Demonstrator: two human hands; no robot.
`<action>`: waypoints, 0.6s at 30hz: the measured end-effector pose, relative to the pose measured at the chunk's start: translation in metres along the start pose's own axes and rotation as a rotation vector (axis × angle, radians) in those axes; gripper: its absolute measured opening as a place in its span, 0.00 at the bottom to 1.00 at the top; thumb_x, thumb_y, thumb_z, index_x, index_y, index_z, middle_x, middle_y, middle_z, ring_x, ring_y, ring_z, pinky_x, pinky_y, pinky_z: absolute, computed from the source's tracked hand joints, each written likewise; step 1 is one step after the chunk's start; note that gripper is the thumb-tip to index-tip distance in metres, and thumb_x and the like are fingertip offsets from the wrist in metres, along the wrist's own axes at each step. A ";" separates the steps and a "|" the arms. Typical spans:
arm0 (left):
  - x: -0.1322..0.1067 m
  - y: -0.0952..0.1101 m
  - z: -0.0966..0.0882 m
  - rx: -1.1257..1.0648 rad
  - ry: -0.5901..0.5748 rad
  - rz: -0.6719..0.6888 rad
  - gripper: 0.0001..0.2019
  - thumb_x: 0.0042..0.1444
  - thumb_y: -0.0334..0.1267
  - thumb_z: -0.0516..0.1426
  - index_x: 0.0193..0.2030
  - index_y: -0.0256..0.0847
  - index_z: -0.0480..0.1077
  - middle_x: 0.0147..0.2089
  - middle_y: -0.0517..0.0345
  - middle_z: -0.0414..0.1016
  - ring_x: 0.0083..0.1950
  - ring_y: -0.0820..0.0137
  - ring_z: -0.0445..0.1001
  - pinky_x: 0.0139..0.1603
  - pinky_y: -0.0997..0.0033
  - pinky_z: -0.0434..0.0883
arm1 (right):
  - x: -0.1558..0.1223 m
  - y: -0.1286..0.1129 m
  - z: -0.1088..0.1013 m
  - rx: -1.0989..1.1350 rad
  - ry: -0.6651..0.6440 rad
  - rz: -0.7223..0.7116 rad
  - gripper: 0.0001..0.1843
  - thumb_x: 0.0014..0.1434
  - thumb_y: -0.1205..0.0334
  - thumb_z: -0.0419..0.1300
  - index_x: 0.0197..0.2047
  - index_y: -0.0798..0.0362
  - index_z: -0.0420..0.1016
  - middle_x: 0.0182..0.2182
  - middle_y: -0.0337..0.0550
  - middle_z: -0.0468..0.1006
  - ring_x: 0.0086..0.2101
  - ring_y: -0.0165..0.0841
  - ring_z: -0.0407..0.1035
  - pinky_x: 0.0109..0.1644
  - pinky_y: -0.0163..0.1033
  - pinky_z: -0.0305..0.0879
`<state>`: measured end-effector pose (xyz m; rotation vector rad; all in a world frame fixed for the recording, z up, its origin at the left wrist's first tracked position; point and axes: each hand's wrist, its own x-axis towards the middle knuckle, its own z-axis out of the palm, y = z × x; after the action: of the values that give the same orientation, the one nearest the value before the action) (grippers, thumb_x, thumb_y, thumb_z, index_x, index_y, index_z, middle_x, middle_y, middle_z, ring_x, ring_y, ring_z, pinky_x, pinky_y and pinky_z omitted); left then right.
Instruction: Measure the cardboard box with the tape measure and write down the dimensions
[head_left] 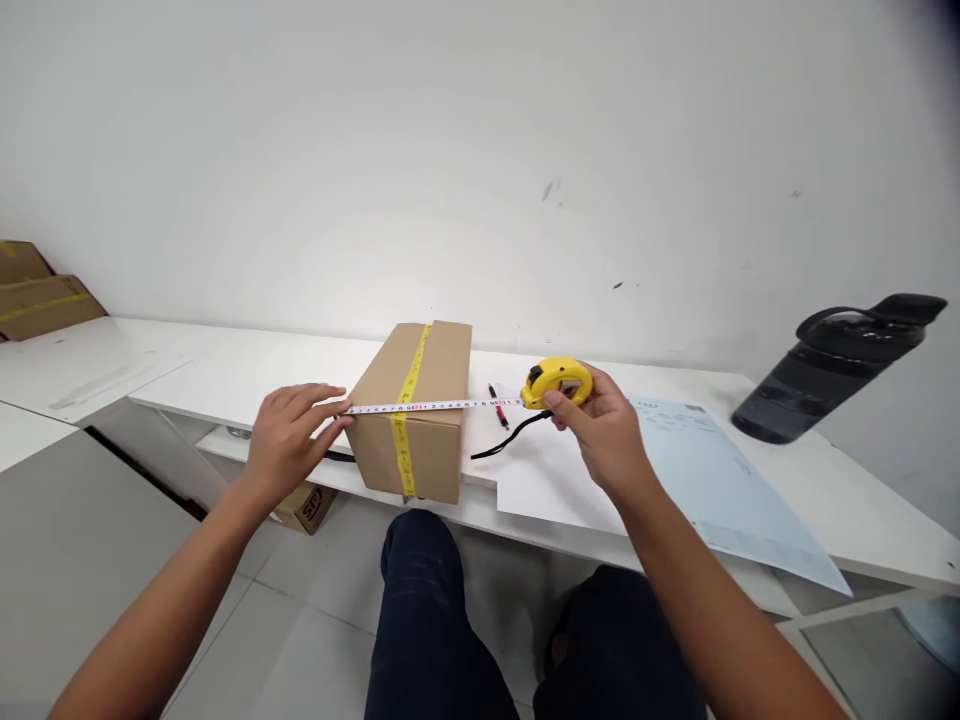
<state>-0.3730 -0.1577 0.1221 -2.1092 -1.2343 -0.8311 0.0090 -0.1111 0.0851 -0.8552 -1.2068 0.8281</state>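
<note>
A brown cardboard box [375, 455] with yellow printed tape sits on the white shelf in front of me. My right hand [604, 420] grips the yellow case of a tape measure [566, 378], to the right of the box. Its white blade runs left across the box's near top edge. At the left corner, my left hand [292, 435] pinches the blade's end between thumb and fingers. A black wrist strap hangs from the case. Between box and case, a red and black pen [498, 406] lies on the shelf.
White paper [555, 490] and a pale blue printed sheet [735, 490] lie under and beyond my right arm. A dark water bottle [817, 375] leans at the right. More cardboard boxes [49, 305] stand far left; another box [307, 505] is below the white shelf [225, 350].
</note>
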 end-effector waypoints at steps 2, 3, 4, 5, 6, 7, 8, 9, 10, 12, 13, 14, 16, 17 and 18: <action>-0.005 0.006 -0.006 0.042 0.124 0.040 0.06 0.63 0.38 0.60 0.46 0.50 0.76 0.47 0.57 0.83 0.48 0.63 0.81 0.56 0.55 0.72 | -0.012 -0.004 -0.011 0.019 0.025 0.018 0.28 0.52 0.52 0.74 0.53 0.49 0.73 0.38 0.41 0.79 0.31 0.31 0.71 0.28 0.35 0.69; -0.008 0.014 -0.011 0.044 0.180 0.061 0.08 0.61 0.35 0.62 0.46 0.51 0.75 0.46 0.58 0.83 0.47 0.63 0.81 0.56 0.54 0.72 | -0.022 -0.006 -0.016 0.045 0.029 0.036 0.27 0.51 0.53 0.74 0.52 0.49 0.73 0.37 0.40 0.79 0.29 0.30 0.70 0.26 0.34 0.68; -0.012 0.026 -0.015 0.033 0.216 0.091 0.11 0.58 0.33 0.64 0.46 0.51 0.75 0.45 0.58 0.83 0.47 0.64 0.81 0.57 0.54 0.72 | -0.033 -0.008 -0.021 0.077 0.023 0.060 0.27 0.51 0.53 0.75 0.51 0.49 0.73 0.36 0.39 0.79 0.27 0.29 0.70 0.25 0.34 0.68; -0.017 0.042 -0.019 0.005 0.237 0.128 0.13 0.56 0.31 0.65 0.47 0.51 0.74 0.44 0.59 0.83 0.46 0.65 0.81 0.59 0.53 0.71 | -0.046 -0.010 -0.025 0.112 0.002 0.094 0.27 0.50 0.53 0.76 0.49 0.48 0.73 0.34 0.38 0.79 0.25 0.28 0.69 0.24 0.33 0.68; -0.022 0.060 -0.021 -0.038 0.241 0.151 0.14 0.55 0.29 0.66 0.45 0.51 0.74 0.42 0.60 0.83 0.44 0.66 0.81 0.62 0.53 0.70 | -0.059 -0.011 -0.030 0.144 -0.036 0.141 0.27 0.49 0.53 0.76 0.48 0.48 0.73 0.32 0.36 0.79 0.24 0.28 0.69 0.23 0.33 0.68; -0.028 0.081 -0.021 -0.108 0.187 0.233 0.13 0.55 0.29 0.65 0.43 0.51 0.74 0.37 0.64 0.82 0.39 0.69 0.80 0.65 0.55 0.68 | -0.073 -0.010 -0.036 0.175 -0.088 0.201 0.27 0.48 0.54 0.77 0.47 0.49 0.73 0.29 0.35 0.78 0.22 0.27 0.68 0.23 0.32 0.68; -0.034 0.104 -0.019 -0.216 0.174 0.276 0.10 0.58 0.28 0.63 0.39 0.51 0.74 0.29 0.71 0.79 0.31 0.73 0.78 0.68 0.57 0.65 | -0.088 -0.007 -0.042 0.205 -0.146 0.272 0.27 0.46 0.54 0.78 0.46 0.49 0.73 0.27 0.34 0.78 0.21 0.26 0.67 0.22 0.32 0.67; -0.039 0.127 -0.014 -0.338 0.170 0.280 0.11 0.59 0.26 0.61 0.37 0.51 0.73 0.26 0.75 0.78 0.28 0.76 0.76 0.71 0.58 0.62 | -0.102 -0.002 -0.049 0.234 -0.198 0.351 0.27 0.45 0.54 0.79 0.44 0.49 0.73 0.25 0.34 0.77 0.19 0.25 0.66 0.21 0.31 0.67; -0.046 0.148 -0.005 -0.460 0.139 0.293 0.10 0.59 0.27 0.62 0.38 0.51 0.73 0.28 0.74 0.79 0.29 0.76 0.77 0.70 0.60 0.63 | -0.117 0.005 -0.056 0.261 -0.231 0.429 0.27 0.43 0.54 0.79 0.42 0.50 0.73 0.25 0.34 0.77 0.19 0.25 0.66 0.20 0.30 0.66; -0.061 0.187 0.020 -0.671 0.111 0.273 0.08 0.59 0.31 0.64 0.41 0.49 0.74 0.30 0.71 0.81 0.31 0.75 0.78 0.68 0.62 0.67 | -0.147 0.021 -0.068 0.310 -0.192 0.569 0.28 0.40 0.50 0.80 0.39 0.50 0.73 0.25 0.35 0.77 0.18 0.25 0.66 0.17 0.28 0.63; -0.070 0.203 0.037 -0.750 0.098 0.243 0.09 0.58 0.34 0.65 0.44 0.49 0.74 0.31 0.69 0.82 0.34 0.73 0.80 0.66 0.60 0.69 | -0.161 0.028 -0.072 0.323 -0.129 0.626 0.29 0.40 0.47 0.80 0.38 0.50 0.73 0.26 0.36 0.77 0.19 0.26 0.68 0.15 0.27 0.60; -0.080 0.217 0.055 -0.814 0.073 0.196 0.12 0.57 0.37 0.66 0.47 0.50 0.73 0.34 0.65 0.83 0.37 0.70 0.81 0.64 0.58 0.72 | -0.173 0.034 -0.074 0.324 -0.055 0.668 0.29 0.39 0.43 0.79 0.37 0.50 0.73 0.26 0.37 0.77 0.20 0.28 0.69 0.14 0.27 0.58; -0.100 0.242 0.093 -0.922 -0.044 0.070 0.25 0.52 0.49 0.69 0.56 0.53 0.71 0.46 0.55 0.83 0.50 0.60 0.80 0.61 0.51 0.75 | -0.191 0.040 -0.073 0.277 -0.028 0.705 0.29 0.42 0.37 0.76 0.38 0.49 0.76 0.29 0.41 0.79 0.23 0.34 0.74 0.15 0.30 0.62; -0.110 0.255 0.113 -0.974 -0.174 -0.013 0.34 0.48 0.55 0.69 0.61 0.54 0.68 0.55 0.48 0.79 0.59 0.53 0.77 0.61 0.48 0.75 | -0.197 0.040 -0.072 0.231 -0.087 0.652 0.26 0.48 0.36 0.72 0.40 0.47 0.78 0.29 0.42 0.79 0.26 0.38 0.77 0.17 0.35 0.67; -0.118 0.268 0.131 -1.031 -0.307 -0.099 0.42 0.44 0.60 0.70 0.65 0.55 0.65 0.61 0.44 0.75 0.63 0.48 0.73 0.61 0.45 0.75 | -0.199 0.039 -0.071 0.159 -0.191 0.557 0.20 0.55 0.38 0.68 0.43 0.43 0.78 0.31 0.42 0.79 0.31 0.41 0.78 0.20 0.40 0.73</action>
<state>-0.1495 -0.2424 -0.0913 -3.0851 -1.1847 -1.4428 0.0432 -0.2787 -0.0451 -1.0129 -1.0568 1.4643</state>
